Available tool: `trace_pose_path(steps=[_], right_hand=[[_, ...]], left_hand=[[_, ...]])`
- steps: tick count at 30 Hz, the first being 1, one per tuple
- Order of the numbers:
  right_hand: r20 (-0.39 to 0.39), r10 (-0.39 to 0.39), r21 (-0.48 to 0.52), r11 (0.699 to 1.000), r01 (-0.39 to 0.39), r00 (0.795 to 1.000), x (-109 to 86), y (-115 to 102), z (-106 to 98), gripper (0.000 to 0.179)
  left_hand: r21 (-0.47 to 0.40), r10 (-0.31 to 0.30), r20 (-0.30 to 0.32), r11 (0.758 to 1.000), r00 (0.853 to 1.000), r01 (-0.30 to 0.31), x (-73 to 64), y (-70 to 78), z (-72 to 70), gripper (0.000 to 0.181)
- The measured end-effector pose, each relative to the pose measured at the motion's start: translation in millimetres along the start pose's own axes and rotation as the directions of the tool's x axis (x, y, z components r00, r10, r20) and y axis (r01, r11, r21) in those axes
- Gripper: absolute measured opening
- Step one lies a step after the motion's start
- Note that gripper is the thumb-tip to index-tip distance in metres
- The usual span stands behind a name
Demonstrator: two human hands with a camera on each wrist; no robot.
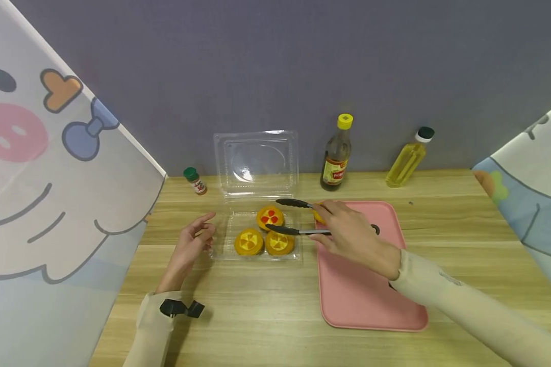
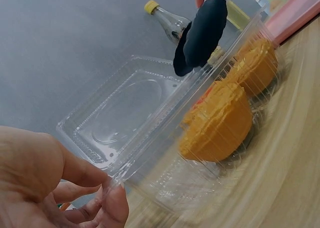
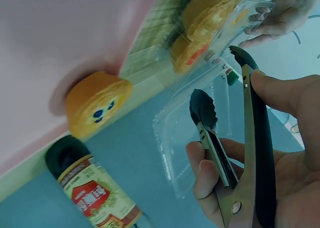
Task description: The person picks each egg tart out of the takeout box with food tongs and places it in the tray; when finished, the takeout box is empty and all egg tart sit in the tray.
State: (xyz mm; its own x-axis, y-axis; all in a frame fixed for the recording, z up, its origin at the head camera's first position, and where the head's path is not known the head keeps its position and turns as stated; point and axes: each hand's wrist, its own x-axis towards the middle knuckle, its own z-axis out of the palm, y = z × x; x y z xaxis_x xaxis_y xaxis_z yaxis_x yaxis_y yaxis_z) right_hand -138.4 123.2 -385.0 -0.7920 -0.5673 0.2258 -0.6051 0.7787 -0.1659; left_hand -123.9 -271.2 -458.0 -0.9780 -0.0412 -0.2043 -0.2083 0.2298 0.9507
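Observation:
A clear plastic clamshell container (image 1: 257, 258) stands with its lid (image 1: 257, 163) raised toward the back wall. Inside sit one tart (image 1: 270, 218) with red spots and two tarts (image 1: 249, 242) with yellow tops. My left hand (image 1: 190, 250) pinches the container's left edge between thumb and finger, as the left wrist view shows. In my right hand (image 1: 351, 229) I grip a pair of tongs (image 3: 257, 153), their black tips spread apart with nothing between them, above the container's right part. One tart (image 3: 97, 105) with blue spots rests on the pink tray (image 1: 372, 300), mostly hidden by my right hand in the head view.
Behind the tray stand a dark sauce bottle (image 1: 334, 165) with a yellow cap and a bottle of yellow oil (image 1: 405, 165). A small green-capped spice jar (image 1: 195, 181) is left of the lid. The grey wall (image 1: 257, 66) closes the table's back edge.

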Motion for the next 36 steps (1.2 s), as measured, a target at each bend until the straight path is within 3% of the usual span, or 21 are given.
trace_pose_path(steps=[12,36], right_hand=[[0.028,-0.005,-0.082,0.997,0.007,1.000,13.1,-12.0,11.0,0.069],[0.054,0.016,-0.102,0.995,-0.010,0.998,23.8,-21.2,13.4,0.064]], left_hand=[[-0.002,0.004,-0.001,1.000,1.000,-0.004,2.7,0.5,1.1,0.048],[-0.009,0.007,0.000,1.000,1.000,-0.007,2.3,-2.9,0.3,0.048]])
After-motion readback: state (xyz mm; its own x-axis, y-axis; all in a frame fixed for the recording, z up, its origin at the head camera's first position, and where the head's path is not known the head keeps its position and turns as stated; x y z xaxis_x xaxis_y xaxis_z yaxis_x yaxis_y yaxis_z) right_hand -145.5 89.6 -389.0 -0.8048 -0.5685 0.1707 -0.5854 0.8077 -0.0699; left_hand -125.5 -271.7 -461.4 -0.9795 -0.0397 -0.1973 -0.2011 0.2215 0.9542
